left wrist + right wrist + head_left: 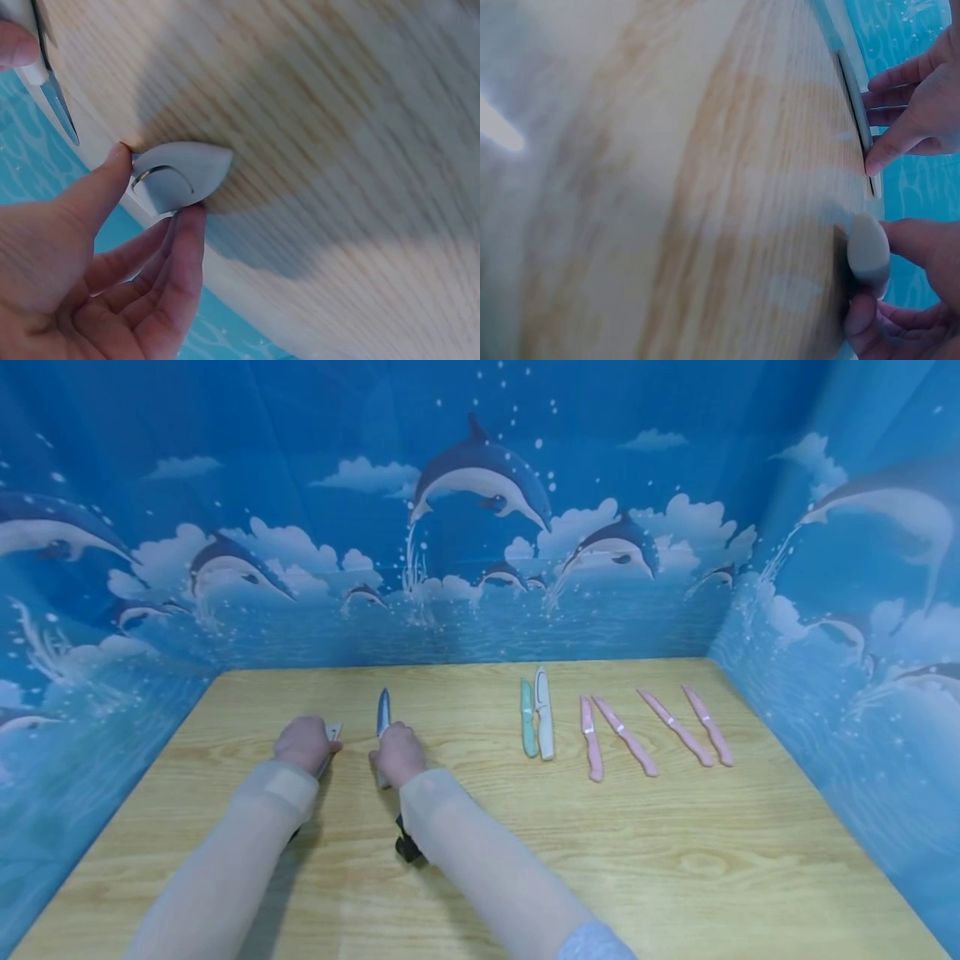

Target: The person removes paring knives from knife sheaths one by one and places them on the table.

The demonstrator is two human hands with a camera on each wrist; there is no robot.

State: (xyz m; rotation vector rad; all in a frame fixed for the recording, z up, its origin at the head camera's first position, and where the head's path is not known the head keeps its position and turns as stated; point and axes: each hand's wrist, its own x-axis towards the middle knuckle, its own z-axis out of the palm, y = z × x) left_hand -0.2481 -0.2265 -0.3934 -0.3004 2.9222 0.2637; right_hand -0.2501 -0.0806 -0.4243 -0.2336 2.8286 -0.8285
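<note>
At the left, a wide strip of wood-grain desk [195, 768] is seen between its slanting side edge and the left grip [302, 745], a bare hand in which a pale slender piece [184, 169] is pinched by thumb and fingers, well inside the edge. Next, a short gap of wood is observed, then the right grip [401, 755], closed round the pale handle [868, 251] of a knife; the blade [383, 710] is pointed away, its tip near the far edge, where the desk is met by a dolphin-printed backdrop [480, 622]. Beyond, a broad stretch of desk is offered for sideways movement, up to a teal knife [528, 718] and a pale knife [544, 718] laid side by side, the latter's tip almost at the far edge. Four pink knives [625, 735] are spread further right, within the right edge. The rows on the right are recorded in the head view alone. By the left wrist view, a dark curved line on the piece's near end is revealed; by the right wrist view, the handle's rounded butt and the piece's long thin side. Whether the piece is a sheath cannot be told.
</note>
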